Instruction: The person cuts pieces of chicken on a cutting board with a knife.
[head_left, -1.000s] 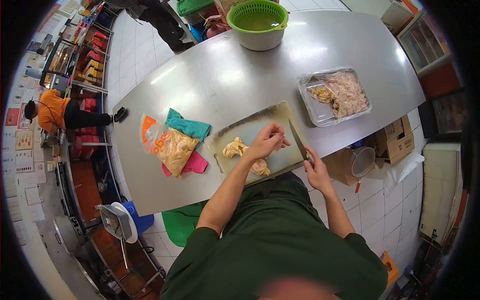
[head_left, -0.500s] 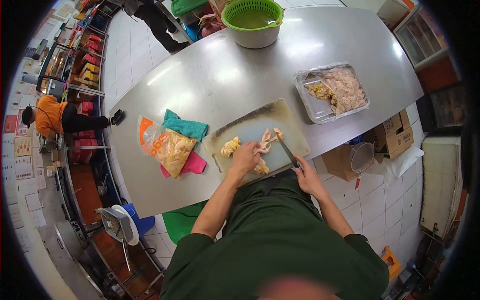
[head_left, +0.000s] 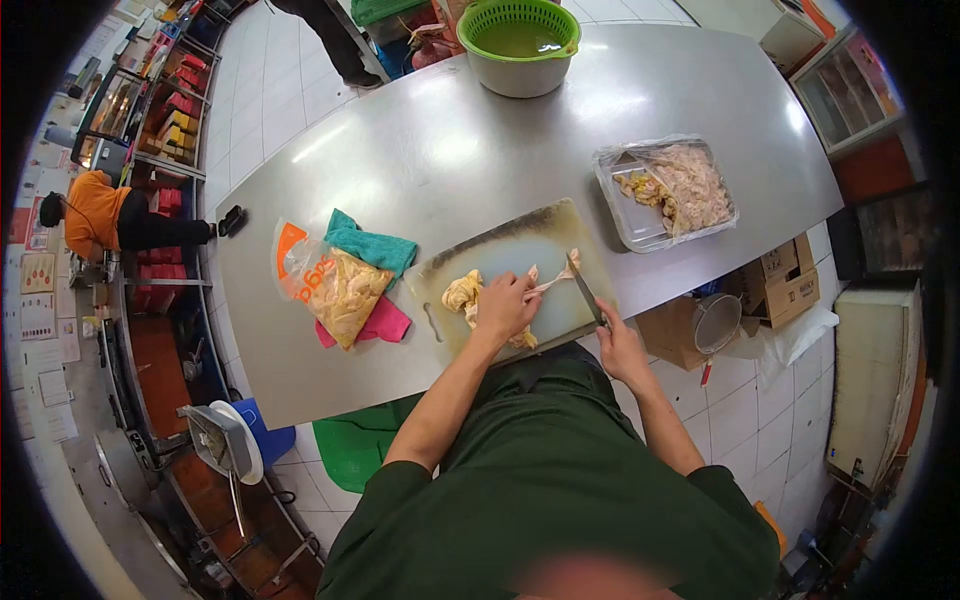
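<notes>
A worn cutting board (head_left: 440, 272) lies at the table's near edge with raw, pale chicken pieces on it. My left hand (head_left: 505, 308) is closed on a pinkish chicken piece (head_left: 541, 288), pressing it near the board's middle. A thin strip of this piece stretches right, to the knife's tip. My right hand (head_left: 620, 348) is wrapped around the handle of a knife (head_left: 583, 286), its blade pointing away from me over the board's right side. Left of my left hand sits a yellowish chicken piece (head_left: 461, 292); more chicken shows just below my fingers.
A plastic-lined tray (head_left: 630, 222) of chopped meat stands right of the board. On the left, a bag of yellowish meat (head_left: 350, 300) rests on teal (head_left: 375, 250) and pink cloths (head_left: 388, 325). A green colander (head_left: 520, 38) sits in a bowl behind. A person in orange (head_left: 95, 218) stands far left.
My left hand has shifted right and slightly up, with the chicken piece under it. The strip now looks stretched thin toward the knife, whose tip has moved a little right and up.
</notes>
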